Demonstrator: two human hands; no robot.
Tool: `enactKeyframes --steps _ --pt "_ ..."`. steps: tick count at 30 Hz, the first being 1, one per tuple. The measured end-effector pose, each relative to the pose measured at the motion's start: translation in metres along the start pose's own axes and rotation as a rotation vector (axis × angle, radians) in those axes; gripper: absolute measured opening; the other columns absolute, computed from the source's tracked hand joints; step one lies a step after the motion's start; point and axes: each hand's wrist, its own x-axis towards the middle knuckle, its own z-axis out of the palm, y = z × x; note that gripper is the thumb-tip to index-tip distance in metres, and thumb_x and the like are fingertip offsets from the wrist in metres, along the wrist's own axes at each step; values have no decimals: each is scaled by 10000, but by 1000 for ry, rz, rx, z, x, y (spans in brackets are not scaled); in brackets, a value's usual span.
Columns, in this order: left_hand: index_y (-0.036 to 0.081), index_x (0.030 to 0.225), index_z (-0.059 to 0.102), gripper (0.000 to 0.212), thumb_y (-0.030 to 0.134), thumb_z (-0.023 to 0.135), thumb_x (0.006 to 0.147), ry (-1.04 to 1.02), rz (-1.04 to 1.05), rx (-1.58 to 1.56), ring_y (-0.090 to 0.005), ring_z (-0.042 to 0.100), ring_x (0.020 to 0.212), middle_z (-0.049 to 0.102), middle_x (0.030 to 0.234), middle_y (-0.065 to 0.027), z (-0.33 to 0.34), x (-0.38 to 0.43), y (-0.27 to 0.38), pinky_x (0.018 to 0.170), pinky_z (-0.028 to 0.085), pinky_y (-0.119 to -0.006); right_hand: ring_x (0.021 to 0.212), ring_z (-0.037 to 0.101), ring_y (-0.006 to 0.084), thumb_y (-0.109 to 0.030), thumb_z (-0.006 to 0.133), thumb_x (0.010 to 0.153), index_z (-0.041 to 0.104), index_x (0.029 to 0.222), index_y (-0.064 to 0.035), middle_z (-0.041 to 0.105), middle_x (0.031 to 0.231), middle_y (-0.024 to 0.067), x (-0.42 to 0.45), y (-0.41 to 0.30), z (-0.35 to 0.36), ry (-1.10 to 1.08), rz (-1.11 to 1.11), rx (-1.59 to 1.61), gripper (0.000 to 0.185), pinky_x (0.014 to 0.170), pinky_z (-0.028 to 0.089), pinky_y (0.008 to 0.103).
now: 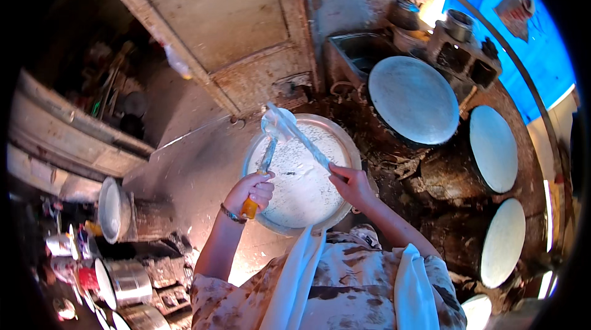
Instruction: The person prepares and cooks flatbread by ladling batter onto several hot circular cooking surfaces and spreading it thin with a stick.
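My left hand is closed around the yellow-orange handle of a metal ladle-like utensil. The utensil points away from me, its round head above the far left rim of a wide metal pot. Between the fingers of my right hand is the near end of a long flat metal utensil. Its far end crosses the round head; whether the two touch I cannot tell. Below both hands, the pot holds a whitish mass dotted with dark specks, and a small dark piece lies near its middle.
Large round metal lids cover vessels along a sooty ledge at right. Beyond are a metal basin, a kettle and a concrete block. A wooden door stands ahead. More metal pots are at lower left.
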Motion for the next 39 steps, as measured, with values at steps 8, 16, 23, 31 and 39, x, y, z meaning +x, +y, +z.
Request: enactKeyframes --steps 8,16,23,31,39 --pt "183 1175 446 263 305 413 945 -76 -17 472 -22 317 461 328 608 35 119 104 -20 390 278 -150 726 625 313 -43 622 781 587 1062 -4 623 819 197 -14 30 -75 442 -188 -217 285 635 493 349" --pt "228 1167 302 310 124 421 900 -172 -51 756 -58 371 463 384 636 -6 231 263 -112 392 329 -194 591 423 40 -71 583 846 561 1113 11 509 663 -15 -28 65 -172 853 134 25 280 506 376 214" --pt "175 1395 178 660 14 447 815 7 113 1204 -81 406 442 421 620 -11 235 420 -172 385 371 -234 610 478 56 -110 565 849 570 1088 21 554 697 4 -8 156 -220 1053 320 284 273 552 405 219" --pt "142 1228 480 477 93 501 755 146 683 2262 -398 578 872 599 940 -241 220 486 -131 763 474 -456 504 447 63 -122 535 866 580 1033 -13 526 662 2 32 165 -249 1086 271 655 204 427 353 215" --pt "172 1237 460 468 91 489 777 340 670 2430 -400 588 832 606 885 -246 233 497 -104 729 473 -471 620 501 81 -134 575 843 583 1038 -5 568 741 19 60 156 -243 1157 390 778 234 520 405 213"
